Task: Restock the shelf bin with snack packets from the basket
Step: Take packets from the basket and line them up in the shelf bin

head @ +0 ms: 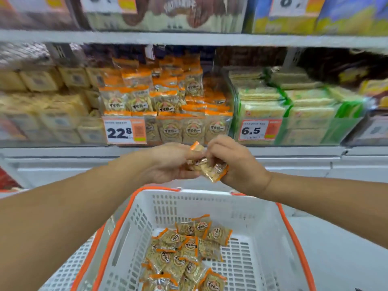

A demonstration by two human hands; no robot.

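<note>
Left hand and right hand together pinching snack packets, above white basket, near the orange-packet shelf bin

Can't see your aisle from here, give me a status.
Both hands, left hand and right hand, grip snack packets above the basket. More packets in basket. Shelf bin ahead, nothing blocking.

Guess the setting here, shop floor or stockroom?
Most likely a shop floor, a supermarket snack aisle. Price tags hang on the shelf front, the bins hold stacked snack packets, and a plastic shopping basket sits below the hands.
</note>
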